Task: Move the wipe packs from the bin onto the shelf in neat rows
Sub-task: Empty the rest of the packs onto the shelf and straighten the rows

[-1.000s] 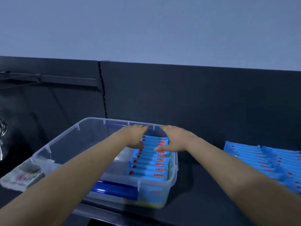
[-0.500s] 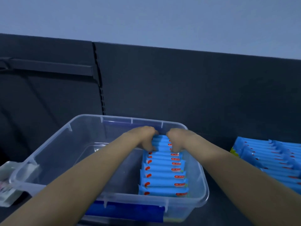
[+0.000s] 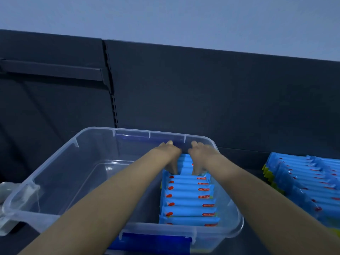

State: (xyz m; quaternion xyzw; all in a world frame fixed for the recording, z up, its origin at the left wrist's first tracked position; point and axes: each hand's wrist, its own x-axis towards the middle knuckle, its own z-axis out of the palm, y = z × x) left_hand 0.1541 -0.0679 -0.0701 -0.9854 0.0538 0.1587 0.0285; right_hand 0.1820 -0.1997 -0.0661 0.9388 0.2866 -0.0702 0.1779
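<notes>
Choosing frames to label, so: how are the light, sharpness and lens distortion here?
Head view: dim, bluish light, the back panel nearly black; a small glare spot on the bin floor; the forearms are soft near the bottom edge; print on the packs is unreadable; the panel's top edge slants but hardly bows.

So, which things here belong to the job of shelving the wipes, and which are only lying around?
For the job: clear bin, packs in the bin, rows of packs on the shelf, left hand, right hand.

Just lying about: crumpled wrapper left of the bin, dark rail on the back panel.
</notes>
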